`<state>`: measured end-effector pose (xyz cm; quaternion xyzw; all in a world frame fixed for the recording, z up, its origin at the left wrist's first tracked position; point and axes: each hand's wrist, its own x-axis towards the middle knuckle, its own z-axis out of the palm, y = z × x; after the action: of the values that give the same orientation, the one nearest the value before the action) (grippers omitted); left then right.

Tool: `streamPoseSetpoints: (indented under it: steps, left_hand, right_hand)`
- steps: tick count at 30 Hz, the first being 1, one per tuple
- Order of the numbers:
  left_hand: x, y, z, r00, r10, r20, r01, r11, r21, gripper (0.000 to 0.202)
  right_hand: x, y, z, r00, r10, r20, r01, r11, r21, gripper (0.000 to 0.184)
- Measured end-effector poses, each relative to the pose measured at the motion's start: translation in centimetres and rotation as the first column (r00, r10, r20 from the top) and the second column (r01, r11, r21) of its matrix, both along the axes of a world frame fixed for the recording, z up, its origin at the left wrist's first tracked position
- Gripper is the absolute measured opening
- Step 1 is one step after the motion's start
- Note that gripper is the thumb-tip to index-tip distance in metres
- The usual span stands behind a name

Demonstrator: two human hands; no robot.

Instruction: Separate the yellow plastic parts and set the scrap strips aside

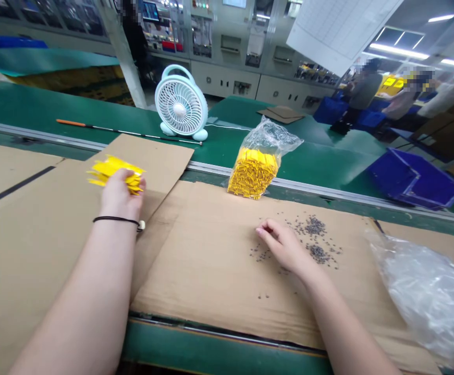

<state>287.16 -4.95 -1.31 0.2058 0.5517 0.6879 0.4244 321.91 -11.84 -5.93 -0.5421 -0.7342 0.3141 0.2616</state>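
My left hand (124, 190) is closed around a bunch of flat yellow plastic pieces (107, 167), held above the cardboard on the left; their exact kind is unclear. My right hand (281, 244) is over the cardboard sheet (203, 250), thumb and fingertips pinched together. Whatever it grips, if anything, is too small to make out. Small dark grey parts (317, 253) lie in loose heaps just right of that hand, with others scattered around it. Behind them a clear plastic bag (253, 174) stands upright, packed with similar yellow pieces.
A light blue fan (180, 107) stands on the green bench beyond the metal rail. Left of it lies a thin rod with an orange handle (71, 123). Crumpled clear plastic (430, 291) covers the right side. A blue bin (416, 177) sits behind. People are in the background.
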Motion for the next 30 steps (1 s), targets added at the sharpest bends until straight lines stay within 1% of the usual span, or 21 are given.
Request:
streamPoseSetpoints:
  steps: [1, 2, 3, 4, 5, 6, 7, 9, 10, 12, 14, 18, 20, 25, 27, 30]
  left_hand:
    - [1.3, -0.1, 0.2, 0.998, -0.053, 0.043, 0.052, 0.999, 0.011, 0.012]
    - [2.9, -0.4, 0.3, 0.991, -0.102, 0.088, 0.1, 0.995, 0.023, 0.015]
    - [4.5, -0.7, 0.3, 0.969, -0.196, 0.148, 0.195, 0.981, 0.023, 0.019]
    - [6.2, -1.1, 0.1, 0.932, -0.304, 0.195, 0.308, 0.951, 0.013, 0.022]
    - [8.0, -1.6, -0.1, 0.896, -0.384, 0.222, 0.392, 0.92, 0.011, 0.025]
    - [9.7, -2.2, -0.5, 0.838, -0.486, 0.249, 0.501, 0.865, 0.004, 0.027]
    - [11.3, -2.8, -0.9, 0.783, -0.572, 0.244, 0.591, 0.806, -0.008, 0.027]
    - [14.0, -4.0, -1.8, 0.711, -0.672, 0.209, 0.693, 0.72, -0.045, 0.029]
    - [15.0, -4.5, -2.2, 0.688, -0.7, 0.191, 0.72, 0.691, -0.065, 0.03]
    - [16.3, -5.2, -3.0, 0.663, -0.732, 0.158, 0.748, 0.655, -0.106, 0.031]
    - [16.9, -5.6, -3.7, 0.652, -0.747, 0.132, 0.758, 0.636, -0.144, 0.031]
    - [17.1, -5.5, -4.4, 0.663, -0.744, 0.088, 0.744, 0.641, -0.186, 0.035]
    - [17.0, -5.5, -4.5, 0.665, -0.742, 0.08, 0.741, 0.643, -0.192, 0.034]
    - [17.0, -5.5, -4.2, 0.671, -0.737, 0.082, 0.736, 0.647, -0.198, 0.027]
    - [17.0, -5.6, -4.1, 0.669, -0.739, 0.076, 0.737, 0.647, -0.197, 0.027]
    - [16.8, -5.5, -4.2, 0.666, -0.743, 0.072, 0.74, 0.645, -0.188, 0.029]
  right_hand:
    - [-0.1, 0.0, 0.1, 0.997, -0.011, -0.072, 0.009, 1.0, -0.026, 0.018]
    - [-0.2, 0.0, 0.2, 0.988, -0.024, -0.151, 0.016, 0.998, -0.053, 0.018]
    - [-0.3, -0.1, 0.3, 0.971, -0.04, -0.234, 0.022, 0.996, -0.081, 0.019]
    - [-0.4, -0.1, 0.5, 0.948, -0.059, -0.314, 0.026, 0.994, -0.108, 0.02]
    - [-0.5, -0.1, 0.6, 0.918, -0.081, -0.389, 0.031, 0.991, -0.133, 0.021]
    - [-0.6, -0.1, 0.7, 0.883, -0.105, -0.458, 0.036, 0.987, -0.157, 0.022]
    - [-0.7, -0.2, 0.8, 0.844, -0.129, -0.521, 0.037, 0.982, -0.183, 0.022]
    - [-0.8, -0.2, 0.7, 0.765, -0.175, -0.62, 0.037, 0.973, -0.23, 0.022]
    - [-0.8, -0.2, 0.6, 0.734, -0.192, -0.651, 0.038, 0.969, -0.243, 0.022]
    - [-0.8, -0.1, 0.4, 0.707, -0.212, -0.674, 0.05, 0.967, -0.251, 0.022]
    - [-0.7, 0.0, 0.3, 0.708, -0.232, -0.667, 0.077, 0.964, -0.254, 0.023]
    - [-0.5, 0.1, 0.4, 0.724, -0.281, -0.63, 0.154, 0.956, -0.248, 0.023]
    - [-0.4, 0.2, 0.4, 0.748, -0.287, -0.598, 0.183, 0.956, -0.23, 0.023]
    - [-0.5, 0.2, 0.3, 0.802, -0.247, -0.544, 0.168, 0.967, -0.191, 0.028]
    - [-0.6, 0.3, 0.3, 0.802, -0.241, -0.546, 0.155, 0.968, -0.2, 0.028]
    - [-0.7, 0.3, 0.4, 0.767, -0.254, -0.589, 0.101, 0.955, -0.28, 0.028]
